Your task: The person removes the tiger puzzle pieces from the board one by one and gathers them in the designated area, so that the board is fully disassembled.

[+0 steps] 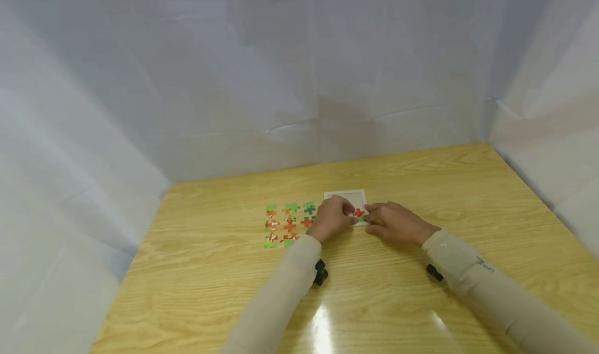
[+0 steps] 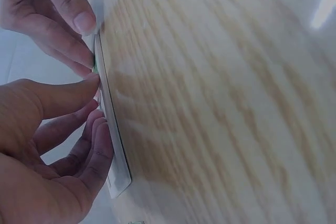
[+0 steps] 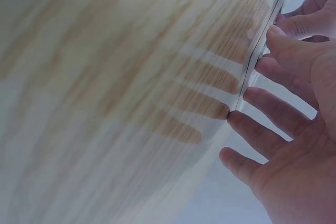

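Note:
A white-rimmed puzzle tray lies on the table, with a red and green jigsaw piece in its lower right corner. My left hand reaches over the tray's lower left part, fingers curled, thumb and forefinger pinching a small jigsaw piece mostly hidden by the fingertips. My right hand is at the tray's right side. Its fingers are nearly straight, with fingertips on the tray edge and the thumb close to the corner piece. In the left wrist view both hands' fingertips meet near the tray's front edge.
Several loose jigsaw pieces in red, green and white lie in rows left of the tray, partly covered by the left hand and sleeve. The wooden table ends at white sheeting at the back and sides.

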Action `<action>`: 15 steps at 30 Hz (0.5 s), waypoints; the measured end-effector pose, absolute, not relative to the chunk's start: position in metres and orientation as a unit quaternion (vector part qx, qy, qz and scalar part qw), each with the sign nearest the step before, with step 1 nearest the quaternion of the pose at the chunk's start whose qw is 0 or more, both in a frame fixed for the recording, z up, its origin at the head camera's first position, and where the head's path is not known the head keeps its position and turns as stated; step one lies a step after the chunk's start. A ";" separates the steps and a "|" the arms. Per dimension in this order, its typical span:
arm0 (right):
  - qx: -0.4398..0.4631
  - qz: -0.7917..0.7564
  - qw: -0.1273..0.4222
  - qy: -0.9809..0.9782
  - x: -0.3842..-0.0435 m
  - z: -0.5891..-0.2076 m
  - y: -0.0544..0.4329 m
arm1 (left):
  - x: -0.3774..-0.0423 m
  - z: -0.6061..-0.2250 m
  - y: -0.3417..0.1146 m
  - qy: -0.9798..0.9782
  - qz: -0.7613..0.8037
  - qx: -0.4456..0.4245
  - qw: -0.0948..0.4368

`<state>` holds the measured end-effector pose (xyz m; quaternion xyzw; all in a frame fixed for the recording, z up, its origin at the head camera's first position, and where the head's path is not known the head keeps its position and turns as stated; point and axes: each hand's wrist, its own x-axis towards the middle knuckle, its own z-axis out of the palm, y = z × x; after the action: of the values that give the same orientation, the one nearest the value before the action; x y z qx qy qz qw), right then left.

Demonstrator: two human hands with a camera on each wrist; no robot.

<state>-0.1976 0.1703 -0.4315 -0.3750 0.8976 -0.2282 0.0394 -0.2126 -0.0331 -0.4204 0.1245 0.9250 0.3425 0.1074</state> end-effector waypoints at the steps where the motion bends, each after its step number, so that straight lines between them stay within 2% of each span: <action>1: -0.376 -0.228 0.038 0.898 -0.197 -0.431 0.170 | -0.212 -0.420 -0.033 0.925 0.343 0.124 0.109; 15: -0.363 -0.225 0.040 0.903 -0.195 -0.430 0.176 | -0.211 -0.420 -0.031 0.922 0.350 0.119 0.112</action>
<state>-0.1953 0.1757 -0.4302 -0.3628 0.9033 -0.2254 0.0401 -0.2111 -0.0314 -0.4201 0.1186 0.9223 0.3504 0.1118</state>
